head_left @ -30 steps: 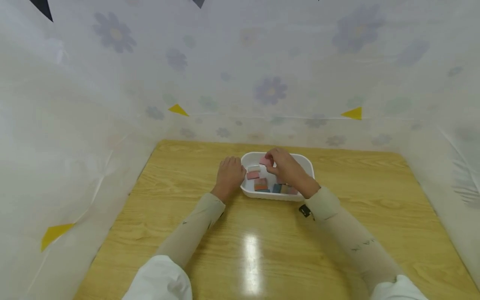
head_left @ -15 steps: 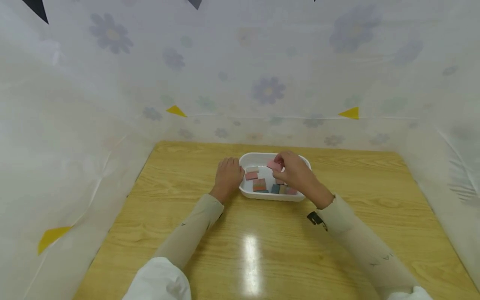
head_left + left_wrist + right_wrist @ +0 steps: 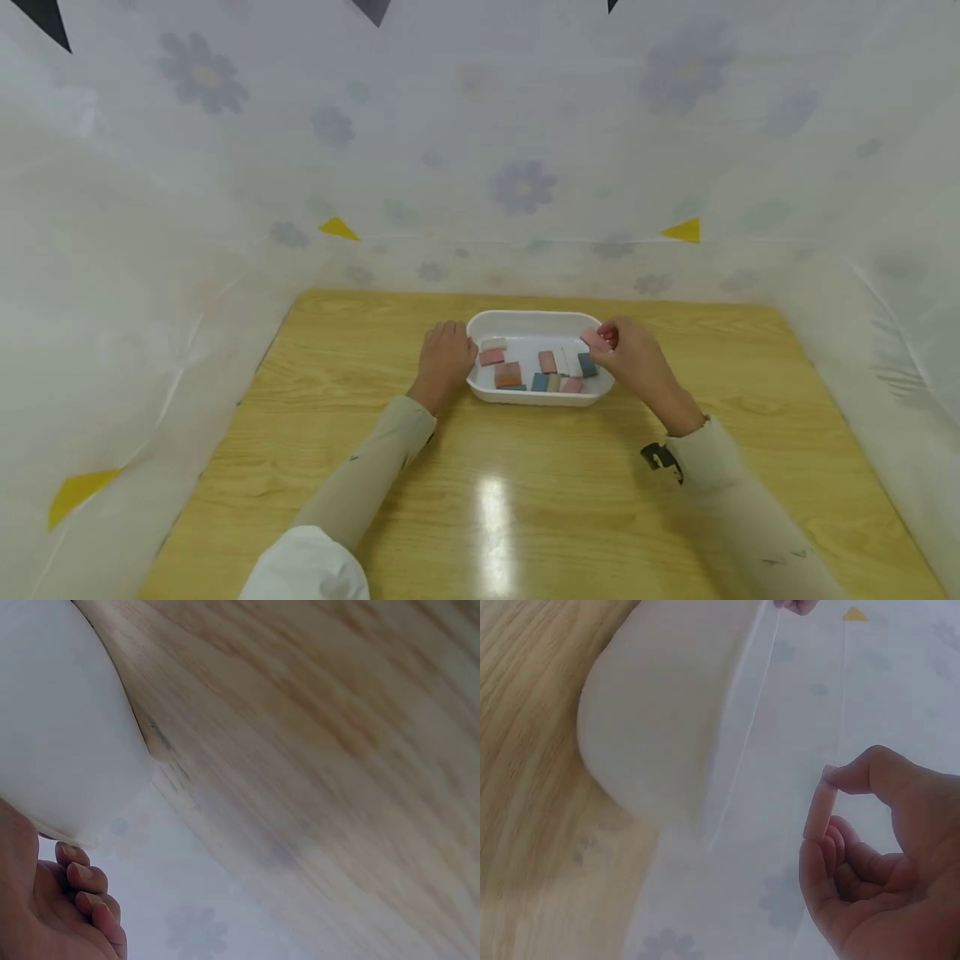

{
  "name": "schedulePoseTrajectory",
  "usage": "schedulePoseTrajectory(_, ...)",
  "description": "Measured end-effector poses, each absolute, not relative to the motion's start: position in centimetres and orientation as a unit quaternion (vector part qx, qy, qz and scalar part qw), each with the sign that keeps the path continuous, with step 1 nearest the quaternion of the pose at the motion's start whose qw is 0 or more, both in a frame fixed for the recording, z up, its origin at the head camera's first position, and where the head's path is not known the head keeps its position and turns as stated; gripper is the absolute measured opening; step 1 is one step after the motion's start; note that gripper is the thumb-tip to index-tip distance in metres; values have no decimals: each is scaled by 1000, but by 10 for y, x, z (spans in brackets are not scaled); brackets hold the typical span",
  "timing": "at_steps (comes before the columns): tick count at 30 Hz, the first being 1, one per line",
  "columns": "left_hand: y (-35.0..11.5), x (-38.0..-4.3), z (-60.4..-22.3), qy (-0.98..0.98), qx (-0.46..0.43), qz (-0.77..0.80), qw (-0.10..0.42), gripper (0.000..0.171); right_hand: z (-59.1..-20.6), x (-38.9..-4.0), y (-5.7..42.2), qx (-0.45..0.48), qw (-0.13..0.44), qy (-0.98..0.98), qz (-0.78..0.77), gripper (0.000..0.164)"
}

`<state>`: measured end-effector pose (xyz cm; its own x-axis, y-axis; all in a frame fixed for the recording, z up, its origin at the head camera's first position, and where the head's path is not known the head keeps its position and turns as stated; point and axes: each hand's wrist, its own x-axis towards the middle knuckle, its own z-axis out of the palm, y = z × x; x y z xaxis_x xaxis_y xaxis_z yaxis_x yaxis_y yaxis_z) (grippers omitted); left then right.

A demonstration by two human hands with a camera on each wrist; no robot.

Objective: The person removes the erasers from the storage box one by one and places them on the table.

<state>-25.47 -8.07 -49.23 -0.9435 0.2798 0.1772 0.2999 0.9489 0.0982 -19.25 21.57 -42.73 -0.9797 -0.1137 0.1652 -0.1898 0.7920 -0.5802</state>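
Observation:
A white oval tray (image 3: 536, 399) stands on the wooden table. My left hand (image 3: 445, 362) grips its left end; in the left wrist view the curled fingers (image 3: 88, 877) sit at the rim. Over the tray's right end, my right hand (image 3: 641, 367) pinches a small flat pink block (image 3: 595, 339). The right wrist view shows the block (image 3: 820, 810) between thumb and fingertip, above rim height. Inside the tray lie several more blocks: pink (image 3: 491, 357), orange-brown (image 3: 507, 373), white (image 3: 570, 362) and dark blue (image 3: 587, 364).
Bare wooden table top (image 3: 420, 517) stretches in front of the tray. Behind it hangs a pale flowered sheet (image 3: 450, 200) with yellow triangles (image 3: 682, 231); similar sheets close off the left and right sides. A black strap piece (image 3: 662, 457) hangs at the right cuff.
My right hand has moved right across the tray with the pink block, uncovering the blocks in its right half. My left hand stays at the tray's left end. The head view has shifted slightly.

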Motion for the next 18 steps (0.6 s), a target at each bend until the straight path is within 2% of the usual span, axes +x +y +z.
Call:
schedulePoseTrajectory(8, -82, -259, -494, -983, -144, -68, 92, 27, -432, -186, 263, 38, 71, -951, 299, 37)
schedulePoseTrajectory(18, -83, -257, -490, -983, -144, -69, 94, 27, -433, -159, 320, -20, 70, -955, 287, 45)
